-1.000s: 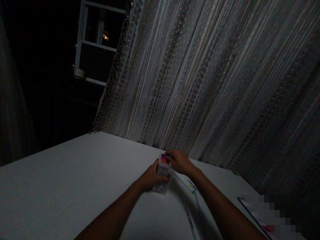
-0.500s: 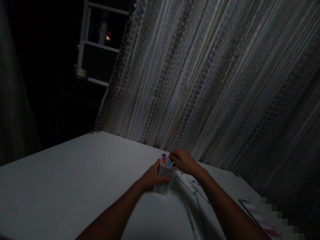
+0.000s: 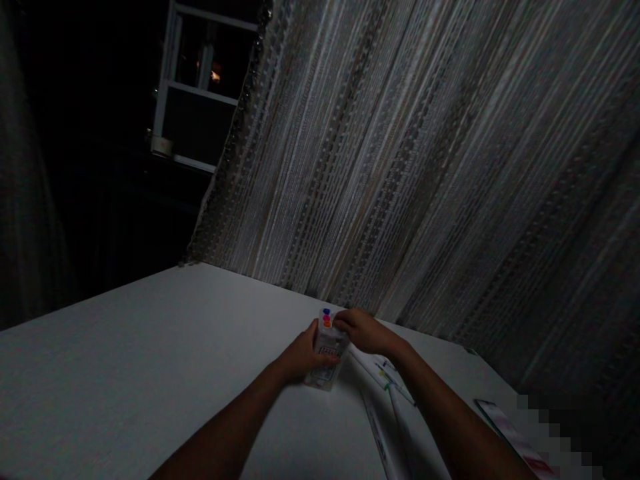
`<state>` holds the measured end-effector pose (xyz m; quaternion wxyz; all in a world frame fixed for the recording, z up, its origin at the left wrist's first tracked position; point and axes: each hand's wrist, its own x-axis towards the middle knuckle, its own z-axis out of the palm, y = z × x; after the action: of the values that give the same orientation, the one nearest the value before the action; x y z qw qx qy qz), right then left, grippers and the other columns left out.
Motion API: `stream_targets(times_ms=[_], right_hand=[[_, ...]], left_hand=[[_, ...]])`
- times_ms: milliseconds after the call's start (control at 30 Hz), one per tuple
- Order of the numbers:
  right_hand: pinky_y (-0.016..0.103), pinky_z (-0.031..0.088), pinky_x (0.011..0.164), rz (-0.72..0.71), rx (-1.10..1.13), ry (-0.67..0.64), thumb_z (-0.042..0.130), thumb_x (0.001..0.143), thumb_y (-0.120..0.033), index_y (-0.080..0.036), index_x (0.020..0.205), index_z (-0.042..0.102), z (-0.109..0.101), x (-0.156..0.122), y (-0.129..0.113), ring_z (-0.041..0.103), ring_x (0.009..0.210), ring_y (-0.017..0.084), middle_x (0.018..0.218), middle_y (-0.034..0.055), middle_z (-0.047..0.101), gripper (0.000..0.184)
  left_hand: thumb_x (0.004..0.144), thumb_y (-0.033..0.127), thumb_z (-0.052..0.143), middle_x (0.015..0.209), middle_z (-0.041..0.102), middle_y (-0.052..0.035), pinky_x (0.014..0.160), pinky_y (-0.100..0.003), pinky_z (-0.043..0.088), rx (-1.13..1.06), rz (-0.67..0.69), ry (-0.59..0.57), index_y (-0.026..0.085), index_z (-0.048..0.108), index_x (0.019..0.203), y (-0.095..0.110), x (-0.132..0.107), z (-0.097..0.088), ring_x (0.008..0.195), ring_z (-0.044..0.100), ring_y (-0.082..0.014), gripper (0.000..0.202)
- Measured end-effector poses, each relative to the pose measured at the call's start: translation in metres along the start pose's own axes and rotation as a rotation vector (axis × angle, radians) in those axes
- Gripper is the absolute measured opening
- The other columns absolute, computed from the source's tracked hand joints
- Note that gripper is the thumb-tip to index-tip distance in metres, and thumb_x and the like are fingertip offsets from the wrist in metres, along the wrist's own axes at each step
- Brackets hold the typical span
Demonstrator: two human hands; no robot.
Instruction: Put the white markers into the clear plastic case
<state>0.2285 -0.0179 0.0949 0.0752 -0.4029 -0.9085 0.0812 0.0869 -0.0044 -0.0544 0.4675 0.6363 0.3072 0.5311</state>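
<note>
A clear plastic marker case (image 3: 330,339) stands slightly tilted on the white table, with a printed label on its front. Blue, pink and orange marker tops (image 3: 327,318) show at its upper left. My left hand (image 3: 304,357) is wrapped around the case's left side, its thumb across the label. Over the top right of the case, my right hand (image 3: 363,330) has its fingers pinched together; whatever is in them is hidden. Several white markers (image 3: 393,382) lie loose under and beside my right forearm, one with a green part.
The white table (image 3: 200,347) reaches back to a hanging striped curtain (image 3: 375,167). A flat card or booklet (image 3: 510,433), pale with some red, lies at the right edge. A dark window (image 3: 200,87) with a small pale pot (image 3: 163,146) is at the far left.
My right hand has shifted slightly left and down over the case top, and its fingers now cover the light blue marker top. My left hand keeps its hold.
</note>
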Motion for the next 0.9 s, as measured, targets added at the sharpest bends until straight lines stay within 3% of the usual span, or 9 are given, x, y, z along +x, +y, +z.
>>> stream_targets(times_ms=[233, 533, 900], right_hand=[[0.021, 0.036, 0.061, -0.049, 0.119, -0.034, 0.043, 0.088, -0.020, -0.013, 0.069, 0.061, 0.002, 0.002, 0.005, 0.052, 0.066, 0.012, 0.070, 0.0011, 0.061, 0.028], [0.023, 0.034, 0.062, 0.094, -0.292, 0.002, 0.044, 0.087, -0.018, -0.013, 0.077, 0.070, -0.023, -0.016, -0.019, 0.060, 0.072, 0.016, 0.079, 0.0099, 0.070, 0.029], [0.023, 0.033, 0.061, 0.033, -0.279, -0.050, 0.041, 0.089, -0.019, -0.014, 0.090, 0.070, -0.012, -0.010, -0.025, 0.061, 0.078, 0.017, 0.090, 0.0104, 0.071, 0.029]], left_hand=[[0.056, 0.028, 0.083, 0.108, 0.066, -0.0090, 0.085, -0.036, 0.047, 0.017, 0.001, 0.006, 0.018, 0.045, 0.122, -0.001, 0.000, 0.000, 0.097, 0.062, -0.0233, 0.077], [0.054, 0.028, 0.084, 0.113, 0.064, -0.0099, 0.087, -0.035, 0.047, 0.004, 0.003, 0.005, 0.018, 0.047, 0.117, 0.003, -0.002, 0.000, 0.101, 0.061, -0.0244, 0.073], [0.057, 0.021, 0.080, 0.102, 0.065, -0.0057, 0.078, -0.030, 0.048, 0.088, 0.006, 0.010, 0.017, 0.047, 0.115, 0.000, 0.001, 0.001, 0.091, 0.062, -0.0206, 0.067]])
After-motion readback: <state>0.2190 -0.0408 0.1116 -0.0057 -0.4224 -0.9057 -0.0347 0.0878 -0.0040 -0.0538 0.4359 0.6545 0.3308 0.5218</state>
